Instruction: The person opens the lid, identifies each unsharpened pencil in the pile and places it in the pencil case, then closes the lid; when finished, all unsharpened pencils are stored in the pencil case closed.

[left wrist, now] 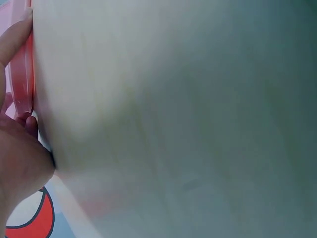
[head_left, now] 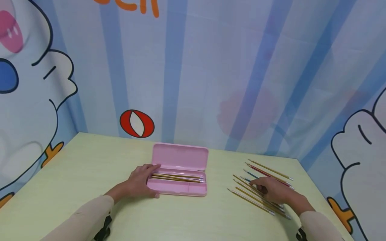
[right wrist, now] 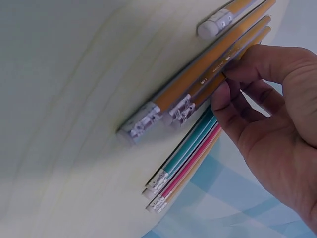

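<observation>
A pink pencil case [head_left: 197,191] lies with its lid up, and several yellow pencils [head_left: 178,177] rest in its tray. My left hand [head_left: 140,180] grips the case's left end, thumb at the front edge and fingers at the hinge side. To the right, my right hand [head_left: 274,190] reaches down among loose pencils. In the right wrist view its thumb and index finger pinch a yellow pencil [right wrist: 210,89] beside other yellow ones [right wrist: 198,62]. A teal pencil [right wrist: 190,141] and a red pencil [right wrist: 193,166] lie just beyond it.
The loose pencils sit near the right edge of the pale wooden table [head_left: 90,160], with one yellow pencil [head_left: 271,170] farthest back. Behind the table hangs a blue striped curtain [head_left: 199,83] with printed cartoon figures.
</observation>
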`<state>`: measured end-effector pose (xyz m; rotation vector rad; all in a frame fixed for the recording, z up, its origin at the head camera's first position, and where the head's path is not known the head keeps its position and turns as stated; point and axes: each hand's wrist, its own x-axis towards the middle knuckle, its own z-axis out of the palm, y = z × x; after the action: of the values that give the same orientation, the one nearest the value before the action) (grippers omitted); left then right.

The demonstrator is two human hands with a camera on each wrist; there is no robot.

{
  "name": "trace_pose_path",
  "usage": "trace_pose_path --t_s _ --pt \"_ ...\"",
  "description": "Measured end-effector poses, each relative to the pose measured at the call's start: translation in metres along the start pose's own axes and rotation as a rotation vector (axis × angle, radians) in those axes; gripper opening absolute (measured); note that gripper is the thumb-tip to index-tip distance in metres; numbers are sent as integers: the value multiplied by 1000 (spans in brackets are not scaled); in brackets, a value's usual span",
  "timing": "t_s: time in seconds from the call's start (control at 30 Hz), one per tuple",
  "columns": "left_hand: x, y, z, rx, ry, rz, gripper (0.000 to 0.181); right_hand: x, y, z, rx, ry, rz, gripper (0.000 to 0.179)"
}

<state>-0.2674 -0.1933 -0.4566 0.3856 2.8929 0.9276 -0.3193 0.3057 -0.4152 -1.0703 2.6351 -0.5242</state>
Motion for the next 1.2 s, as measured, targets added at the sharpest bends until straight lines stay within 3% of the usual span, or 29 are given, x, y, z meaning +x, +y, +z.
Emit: trace_pose_path --t_s 0.33,0.57,0.97,1.2 --pt "0 4 -3 -5 0 4 102 -5 1 -5 31 -25 78 56" --pt "0 5 -2 -5 2 7 102 -6 2 -5 102 -25 73 54" --pt "0 4 -1 -6 5 5 102 -8 -2 -9 117 -24 62 53" --pt "0 1 -2 -4 -5 17 104 -7 -8 -12 160 -29 -3 47"
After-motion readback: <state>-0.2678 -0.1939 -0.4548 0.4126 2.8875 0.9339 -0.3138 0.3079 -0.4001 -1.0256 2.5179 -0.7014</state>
